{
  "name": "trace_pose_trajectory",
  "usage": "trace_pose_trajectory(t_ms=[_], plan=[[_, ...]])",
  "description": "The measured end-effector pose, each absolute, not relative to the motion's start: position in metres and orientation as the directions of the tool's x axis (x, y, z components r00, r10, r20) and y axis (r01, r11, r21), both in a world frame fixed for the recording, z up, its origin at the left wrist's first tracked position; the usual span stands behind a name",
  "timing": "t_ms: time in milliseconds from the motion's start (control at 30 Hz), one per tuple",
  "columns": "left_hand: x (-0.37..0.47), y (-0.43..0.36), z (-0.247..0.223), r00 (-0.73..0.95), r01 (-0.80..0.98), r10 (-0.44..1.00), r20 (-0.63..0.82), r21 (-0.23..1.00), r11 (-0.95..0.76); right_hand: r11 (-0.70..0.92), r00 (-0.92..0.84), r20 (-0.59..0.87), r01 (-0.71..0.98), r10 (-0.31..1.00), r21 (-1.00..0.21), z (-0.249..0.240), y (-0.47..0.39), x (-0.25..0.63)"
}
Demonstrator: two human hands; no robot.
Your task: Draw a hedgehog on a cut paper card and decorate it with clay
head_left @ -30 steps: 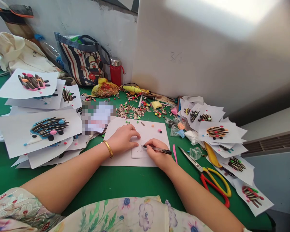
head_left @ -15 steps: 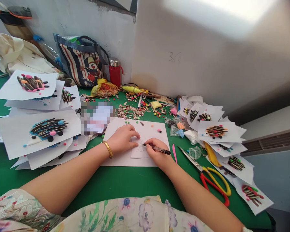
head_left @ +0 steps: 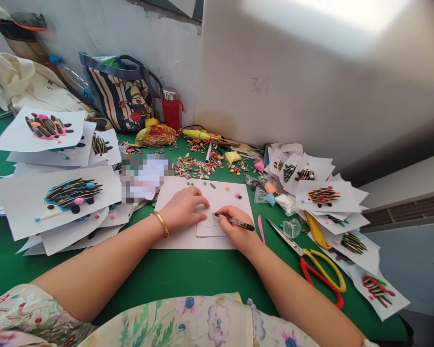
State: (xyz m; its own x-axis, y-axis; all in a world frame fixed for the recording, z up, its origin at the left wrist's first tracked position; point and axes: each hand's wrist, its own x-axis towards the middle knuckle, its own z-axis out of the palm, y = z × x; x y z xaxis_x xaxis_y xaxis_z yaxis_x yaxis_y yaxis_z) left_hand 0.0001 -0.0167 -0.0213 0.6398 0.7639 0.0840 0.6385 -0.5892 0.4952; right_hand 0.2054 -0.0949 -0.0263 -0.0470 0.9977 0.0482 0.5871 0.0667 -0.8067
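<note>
Your right hand (head_left: 235,231) has the black pen (head_left: 241,223) pinched, tip down on the small paper (head_left: 209,231) near the big sheet (head_left: 177,241)'s front edge. Your left hand (head_left: 183,207)'s loosely spread by its left side. Scissors (head_left: 298,251) sit toward the tabletop (head_left: 159,274)'s right edge, striped bag (head_left: 110,94) along the back.

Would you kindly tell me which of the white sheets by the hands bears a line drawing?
The smaller sheet, under the pen in the right hand: thin drawn lines show on it, whereas the larger sheet beneath carries small coloured balls.
</note>
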Motion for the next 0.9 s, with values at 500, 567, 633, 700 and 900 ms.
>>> trace_pose_trajectory(t_ms=[500,567,633,700,900], plan=[[-0.0007,-0.0164,-0.0217,0.641,0.642,0.763,0.083,0.486,-0.593,0.057,-0.015,0.059,0.572,0.998,-0.818,-0.0271,-0.094,0.2095],[-0.0007,-0.0159,-0.0223,0.641,0.643,0.763,0.085,0.484,-0.593,0.056,-0.018,0.055,0.578,0.998,-0.814,-0.027,-0.0935,0.2089],[-0.0007,-0.0155,-0.023,0.641,0.642,0.763,0.089,0.482,-0.596,0.046,-0.01,0.049,0.582,0.999,-0.812,-0.0268,-0.0932,0.2088],[-0.0008,-0.0155,-0.0234,0.643,0.64,0.76,0.091,0.481,-0.599,0.047,-0.013,0.049,0.578,0.999,-0.815,-0.0267,-0.0932,0.2094],[-0.0008,-0.0164,-0.0224,0.645,0.639,0.759,0.085,0.485,-0.597,0.037,0.016,0.055,0.552,0.998,-0.833,-0.0284,-0.093,0.2139]])
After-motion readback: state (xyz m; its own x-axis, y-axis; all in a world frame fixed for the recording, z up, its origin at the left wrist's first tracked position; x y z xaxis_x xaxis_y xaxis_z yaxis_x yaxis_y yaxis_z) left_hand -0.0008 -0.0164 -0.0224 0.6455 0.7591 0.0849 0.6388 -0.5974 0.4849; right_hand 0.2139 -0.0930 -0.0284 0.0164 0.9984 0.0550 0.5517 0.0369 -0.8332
